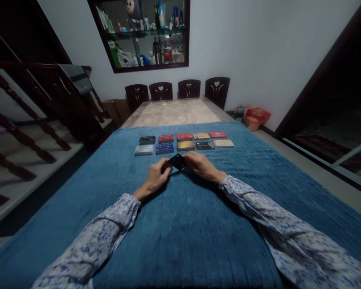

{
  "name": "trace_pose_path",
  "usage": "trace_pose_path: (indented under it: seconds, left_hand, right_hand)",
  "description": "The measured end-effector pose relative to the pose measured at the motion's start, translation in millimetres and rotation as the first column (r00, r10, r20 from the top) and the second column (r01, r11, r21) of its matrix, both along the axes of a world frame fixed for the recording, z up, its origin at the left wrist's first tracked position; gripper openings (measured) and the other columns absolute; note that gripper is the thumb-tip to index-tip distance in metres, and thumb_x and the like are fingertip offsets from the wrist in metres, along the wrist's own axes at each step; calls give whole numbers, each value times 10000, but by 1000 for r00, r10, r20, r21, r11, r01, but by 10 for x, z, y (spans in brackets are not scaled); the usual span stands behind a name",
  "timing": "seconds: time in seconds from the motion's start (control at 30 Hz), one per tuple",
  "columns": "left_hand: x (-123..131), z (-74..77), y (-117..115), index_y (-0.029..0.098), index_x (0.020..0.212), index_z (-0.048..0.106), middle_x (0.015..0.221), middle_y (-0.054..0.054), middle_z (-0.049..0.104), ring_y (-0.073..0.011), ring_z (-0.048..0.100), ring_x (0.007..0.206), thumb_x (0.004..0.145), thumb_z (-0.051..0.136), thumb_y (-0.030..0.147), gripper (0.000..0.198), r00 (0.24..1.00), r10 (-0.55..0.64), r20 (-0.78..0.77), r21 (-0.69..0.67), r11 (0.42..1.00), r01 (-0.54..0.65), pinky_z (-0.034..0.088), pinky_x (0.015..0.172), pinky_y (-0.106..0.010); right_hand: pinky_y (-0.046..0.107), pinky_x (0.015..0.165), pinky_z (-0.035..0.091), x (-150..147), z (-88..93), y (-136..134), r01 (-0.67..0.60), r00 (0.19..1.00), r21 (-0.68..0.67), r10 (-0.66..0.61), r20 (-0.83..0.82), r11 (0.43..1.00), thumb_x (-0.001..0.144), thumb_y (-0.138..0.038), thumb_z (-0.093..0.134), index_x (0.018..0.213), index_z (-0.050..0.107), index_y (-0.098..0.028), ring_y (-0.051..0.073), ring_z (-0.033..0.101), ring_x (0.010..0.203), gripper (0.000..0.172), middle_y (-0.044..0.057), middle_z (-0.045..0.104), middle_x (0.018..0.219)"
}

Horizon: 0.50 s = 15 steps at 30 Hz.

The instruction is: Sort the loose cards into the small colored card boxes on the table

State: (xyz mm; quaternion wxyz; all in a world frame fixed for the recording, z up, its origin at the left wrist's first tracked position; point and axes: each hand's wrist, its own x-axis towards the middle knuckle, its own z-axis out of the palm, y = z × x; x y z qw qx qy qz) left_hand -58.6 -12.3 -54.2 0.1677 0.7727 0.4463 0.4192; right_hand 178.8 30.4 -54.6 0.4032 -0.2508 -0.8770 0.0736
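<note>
A small black card (177,161) is held tilted just above the blue cloth. My left hand (159,172) pinches its left corner, and my right hand (201,164) grips the opposite corner. Beyond my hands, several card stacks lie in two rows. In the near row are a silver stack (144,150), a blue stack (165,148), a gold stack (185,145), a black stack (205,145) and a cream stack (224,143). Behind them sit another black stack (147,139), red stacks (184,137) and a tan stack (201,136). Their print is too small to read.
The blue cloth (180,224) covers the near part of a marble-topped table (171,112). Dark chairs (189,88) stand at its far end. A wooden railing (33,104) runs along the left. An orange bin (254,122) with a red bag is on the floor at right.
</note>
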Motion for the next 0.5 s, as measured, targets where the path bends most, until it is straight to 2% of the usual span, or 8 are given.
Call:
trace_pose_path:
  seconds: [0.17, 0.33, 0.5]
  left_hand:
    - [0, 13, -27, 184, 1146, 625, 977, -49, 767, -178, 737, 864, 894, 591, 215, 256, 998, -8, 59, 39, 999, 5, 592, 851, -320]
    - [-10, 2, -37, 196, 1203, 599, 945, -34, 760, -163, 732, 825, 911, 578, 192, 292, 1000, -18, 19, 74, 997, 16, 592, 849, -317]
    - [-16, -25, -24, 207, 1239, 593, 930, -13, 743, -159, 726, 834, 905, 586, 154, 338, 997, -41, -66, 117, 992, 49, 586, 838, -299]
  right_hand:
    - [246, 672, 445, 31, 1, 20, 68, 997, 135, -70, 15, 989, 1027, -118, 459, 1145, 684, -186, 146, 547, 740, 263, 45, 579, 913]
    - [256, 671, 418, 40, -28, 50, 88, 989, 228, -112, 93, 970, 983, -77, 520, 1121, 694, -189, 150, 508, 748, 248, 38, 557, 900]
    - [271, 678, 422, 4, -45, 33, 112, 981, 249, -146, 125, 962, 966, -60, 524, 1085, 703, -187, 155, 496, 747, 250, 44, 572, 895]
